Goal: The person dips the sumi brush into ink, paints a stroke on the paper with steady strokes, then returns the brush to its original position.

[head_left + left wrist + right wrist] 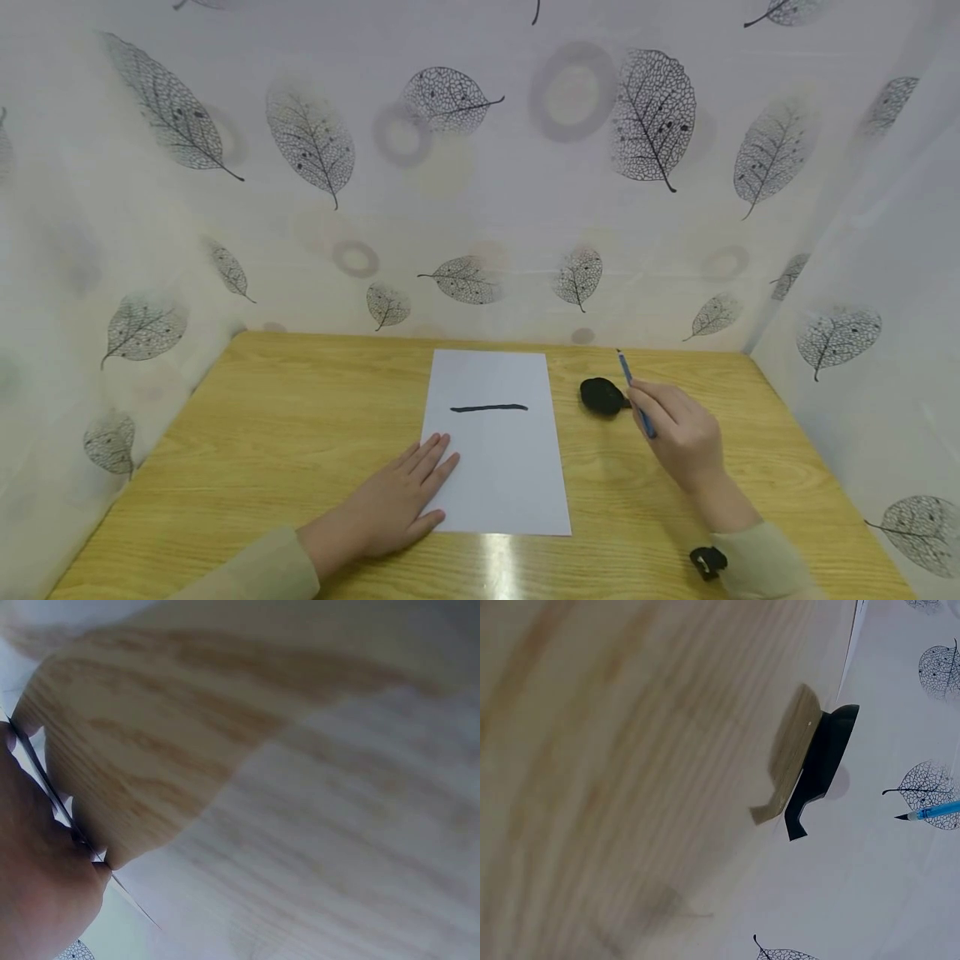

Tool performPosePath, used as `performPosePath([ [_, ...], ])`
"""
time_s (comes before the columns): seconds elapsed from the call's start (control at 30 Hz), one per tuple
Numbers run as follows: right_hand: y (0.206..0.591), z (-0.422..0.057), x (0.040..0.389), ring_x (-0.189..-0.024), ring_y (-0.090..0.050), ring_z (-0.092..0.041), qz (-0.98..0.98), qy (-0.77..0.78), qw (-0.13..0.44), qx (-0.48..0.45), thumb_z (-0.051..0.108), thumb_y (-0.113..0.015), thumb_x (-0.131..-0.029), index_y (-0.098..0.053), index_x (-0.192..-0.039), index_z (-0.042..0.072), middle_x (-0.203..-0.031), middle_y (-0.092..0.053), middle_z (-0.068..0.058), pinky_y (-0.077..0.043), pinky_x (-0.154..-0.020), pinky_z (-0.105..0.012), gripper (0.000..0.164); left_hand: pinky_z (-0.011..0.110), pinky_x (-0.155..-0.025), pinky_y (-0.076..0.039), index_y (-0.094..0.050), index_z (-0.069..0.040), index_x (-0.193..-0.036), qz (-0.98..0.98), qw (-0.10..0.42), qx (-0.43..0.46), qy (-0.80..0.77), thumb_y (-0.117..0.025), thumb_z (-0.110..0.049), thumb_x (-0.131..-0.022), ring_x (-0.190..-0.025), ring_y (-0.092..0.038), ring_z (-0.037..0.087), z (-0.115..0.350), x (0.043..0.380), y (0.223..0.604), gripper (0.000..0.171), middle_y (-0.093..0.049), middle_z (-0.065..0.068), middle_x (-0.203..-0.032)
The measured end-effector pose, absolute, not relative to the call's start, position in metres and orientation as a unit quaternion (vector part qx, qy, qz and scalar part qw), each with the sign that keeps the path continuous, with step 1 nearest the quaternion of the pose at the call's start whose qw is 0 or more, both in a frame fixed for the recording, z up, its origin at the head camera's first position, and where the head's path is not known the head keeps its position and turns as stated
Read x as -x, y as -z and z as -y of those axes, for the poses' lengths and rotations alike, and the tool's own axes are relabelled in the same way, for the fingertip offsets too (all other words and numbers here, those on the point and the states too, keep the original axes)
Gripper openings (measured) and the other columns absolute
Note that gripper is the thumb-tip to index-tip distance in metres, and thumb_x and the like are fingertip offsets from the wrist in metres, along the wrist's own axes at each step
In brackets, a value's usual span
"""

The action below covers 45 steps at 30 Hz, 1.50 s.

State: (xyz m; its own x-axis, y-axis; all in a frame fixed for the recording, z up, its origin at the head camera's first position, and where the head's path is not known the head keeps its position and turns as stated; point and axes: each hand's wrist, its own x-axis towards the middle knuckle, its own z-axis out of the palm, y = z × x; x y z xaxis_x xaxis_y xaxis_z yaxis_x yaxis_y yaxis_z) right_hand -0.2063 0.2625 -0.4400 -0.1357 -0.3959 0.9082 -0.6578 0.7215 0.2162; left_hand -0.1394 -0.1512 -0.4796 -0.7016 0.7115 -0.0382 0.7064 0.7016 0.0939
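Observation:
A white sheet of paper (498, 479) lies on the table, with one thick black horizontal stroke (489, 408) across its upper half. My left hand (401, 504) rests on the sheet's lower left edge, fingers extended; part of this hand (45, 877) shows in the left wrist view. My right hand (686, 437), right of the paper, holds a slim blue writing brush (626, 368), its dark tip pointing up and away. In the right wrist view the brush's (937, 811) black bristles show, but the hand is out of sight. Beside the right fingers sits a shallow black dish (600, 397) with a short handle.
The wooden table (300, 417) has a glossy surface. A pale curtain (487, 208) with leaf prints hangs behind it and along both sides. A small black object (708, 562) shows at the right sleeve.

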Motion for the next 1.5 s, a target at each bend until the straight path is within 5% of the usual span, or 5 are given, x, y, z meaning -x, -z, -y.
performPosePath([
  [0.77, 0.438, -0.283, 0.202, -0.067, -0.073, -0.033, 0.720, -0.036, 0.522, -0.456, -0.006, -0.049, -0.108, -0.077, -0.093, -0.006, -0.090, -0.080, -0.020, -0.061, -0.056, -0.040, 0.032, 0.050, -0.132, -0.031, -0.030, -0.007, -0.168, -0.922, 0.044, -0.381, -0.047, -0.039, -0.052, -0.113, -0.164, -0.024, 0.037, 0.152, 0.139, 0.488, 0.072, -0.021, 0.021, -0.176],
  [1.5, 0.449, -0.302, 0.205, -0.071, -0.073, -0.031, 0.725, 0.018, 0.479, -0.494, -0.009, -0.041, -0.110, -0.077, -0.100, -0.006, -0.092, -0.079, -0.019, -0.062, -0.057, -0.039, 0.038, 0.050, -0.133, -0.029, -0.030, -0.008, -0.168, -0.924, 0.061, -0.374, -0.046, -0.041, -0.050, -0.112, -0.165, -0.021, 0.035, 0.150, 0.141, 0.485, 0.071, -0.020, 0.019, -0.177],
])
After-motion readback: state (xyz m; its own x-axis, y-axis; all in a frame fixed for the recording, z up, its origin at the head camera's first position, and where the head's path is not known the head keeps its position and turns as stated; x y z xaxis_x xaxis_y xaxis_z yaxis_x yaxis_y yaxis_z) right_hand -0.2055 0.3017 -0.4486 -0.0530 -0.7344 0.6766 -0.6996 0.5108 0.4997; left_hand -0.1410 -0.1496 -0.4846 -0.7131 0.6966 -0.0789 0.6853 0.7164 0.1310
